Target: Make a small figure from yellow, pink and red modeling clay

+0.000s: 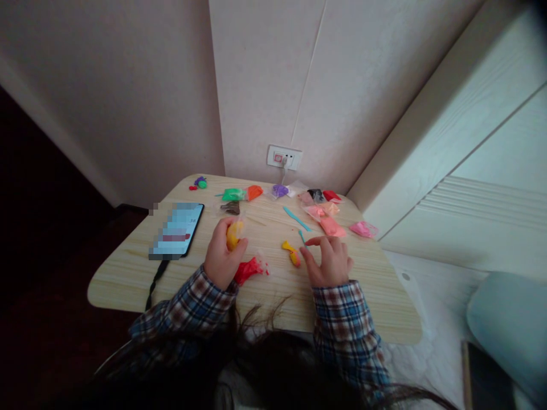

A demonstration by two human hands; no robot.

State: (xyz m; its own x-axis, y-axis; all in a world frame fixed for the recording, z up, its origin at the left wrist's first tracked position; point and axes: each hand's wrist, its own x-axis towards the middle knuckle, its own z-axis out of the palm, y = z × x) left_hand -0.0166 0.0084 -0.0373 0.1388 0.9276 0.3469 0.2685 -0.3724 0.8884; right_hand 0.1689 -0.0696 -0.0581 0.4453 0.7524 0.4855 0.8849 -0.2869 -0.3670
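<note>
My left hand (221, 256) is closed round a yellow lump of clay in a clear bag (234, 233), held just above the wooden table (128, 267). My right hand (327, 261) rests on the table with fingers bent, its fingertips touching a small yellow and orange clay piece (291, 252). A thin teal stick (302, 236) lies by its index finger. A red clay bag (249, 268) lies below my left hand.
A phone (179, 229) with a lit screen lies at the left, a black cord hanging off the edge. Several coloured clay bags (280, 191) line the far edge, with a teal tool (296, 218). A wall socket (284, 157) is behind; white bedding at right.
</note>
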